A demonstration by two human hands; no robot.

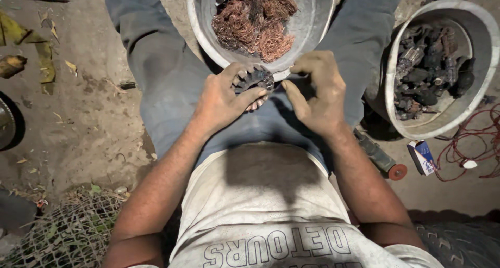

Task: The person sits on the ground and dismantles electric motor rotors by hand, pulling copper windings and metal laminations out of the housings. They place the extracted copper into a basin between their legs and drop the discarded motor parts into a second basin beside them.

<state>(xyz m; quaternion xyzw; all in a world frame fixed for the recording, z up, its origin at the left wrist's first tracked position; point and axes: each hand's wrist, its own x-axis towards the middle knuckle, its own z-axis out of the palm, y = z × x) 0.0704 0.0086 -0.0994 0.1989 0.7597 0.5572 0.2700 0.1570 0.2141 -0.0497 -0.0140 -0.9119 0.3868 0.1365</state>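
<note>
My left hand [223,98] grips a small round motor core [255,80] with metal teeth around its rim, thumb across its lower side. My right hand [317,91] is just right of it, fingers curled in and fingertips touching the core's right edge. Both hands hover over my lap, right below the rim of a metal bowl [312,23] that stands between my legs. A tangle of copper wire [255,20] lies in that bowl.
A second metal bowl [482,54] at the right holds several dark metal parts [429,65]. Below it lie a small box [422,156], a tool with a red tip [383,161] and red wires [469,148]. Wire mesh [67,231] is at lower left, a tyre [458,244] at lower right.
</note>
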